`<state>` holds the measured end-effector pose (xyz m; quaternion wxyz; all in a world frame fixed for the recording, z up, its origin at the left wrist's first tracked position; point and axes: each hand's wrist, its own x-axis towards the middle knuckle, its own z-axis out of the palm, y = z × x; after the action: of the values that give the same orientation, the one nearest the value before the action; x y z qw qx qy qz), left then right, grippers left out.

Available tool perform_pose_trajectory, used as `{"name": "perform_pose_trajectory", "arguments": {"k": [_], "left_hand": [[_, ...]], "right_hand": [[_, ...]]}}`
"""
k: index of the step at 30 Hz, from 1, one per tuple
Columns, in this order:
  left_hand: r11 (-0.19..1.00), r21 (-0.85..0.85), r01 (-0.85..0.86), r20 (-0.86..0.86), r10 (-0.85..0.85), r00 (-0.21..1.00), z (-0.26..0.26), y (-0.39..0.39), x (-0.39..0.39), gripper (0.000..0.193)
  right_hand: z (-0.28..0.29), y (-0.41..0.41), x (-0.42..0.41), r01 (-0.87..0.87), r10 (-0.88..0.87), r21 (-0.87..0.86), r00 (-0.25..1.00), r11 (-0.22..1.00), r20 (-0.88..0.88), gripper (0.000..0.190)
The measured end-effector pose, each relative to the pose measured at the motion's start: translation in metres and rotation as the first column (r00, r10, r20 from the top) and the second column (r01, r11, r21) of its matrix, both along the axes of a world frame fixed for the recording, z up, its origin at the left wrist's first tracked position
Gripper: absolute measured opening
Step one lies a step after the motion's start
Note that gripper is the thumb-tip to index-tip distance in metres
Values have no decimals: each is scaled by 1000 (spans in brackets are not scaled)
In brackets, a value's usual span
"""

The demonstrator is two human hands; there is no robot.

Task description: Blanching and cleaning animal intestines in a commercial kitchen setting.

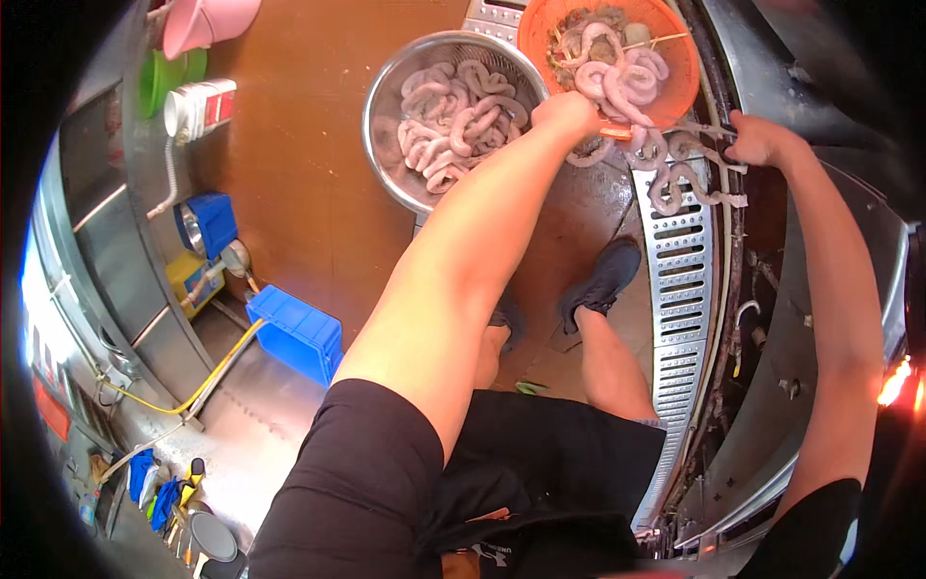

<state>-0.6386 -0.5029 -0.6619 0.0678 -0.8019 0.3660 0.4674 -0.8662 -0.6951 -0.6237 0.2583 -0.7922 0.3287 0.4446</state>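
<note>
My left hand (568, 117) is closed at the near rim of an orange plastic basket (532, 45); its fingertips are hidden. Pale coiled intestines (631, 78) lie inside the basket with brownish scraps and thin sticks. More lengths of intestine (669, 177) trail beyond its rim, over the metal drain grate. My right hand (758, 141) grips a slim metal tool (698, 129) whose exact kind I cannot tell, close to these lengths. Left of the basket, a perforated stainless steel bowl (376, 155) holds a heap of similar intestines (463, 119).
A slotted metal drain grate (680, 289) runs along the right, beside pipes and a metal hook (749, 311). Flame glows at the far right (895, 382). A blue crate (296, 333), a white container (201, 110) and a pink bucket (206, 25) stand at the left. The brown floor looks wet.
</note>
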Motion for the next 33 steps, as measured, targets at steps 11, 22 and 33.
{"name": "perform_pose_trajectory", "arguments": {"k": [11, 22, 33], "left_hand": [[786, -264, -559, -585, 330, 741, -64, 78, 4, 24], [517, -468, -717, -751, 196, 631, 192, 107, -30, 22], [159, -555, -816, -817, 75, 571, 487, 138, 6, 18]], "right_hand": [[27, 55, 7, 283, -332, 203, 901, 937, 278, 44], [260, 140, -65, 216, 61, -415, 827, 884, 559, 64], [559, 200, -27, 291, 150, -665, 840, 688, 522, 62]]}}
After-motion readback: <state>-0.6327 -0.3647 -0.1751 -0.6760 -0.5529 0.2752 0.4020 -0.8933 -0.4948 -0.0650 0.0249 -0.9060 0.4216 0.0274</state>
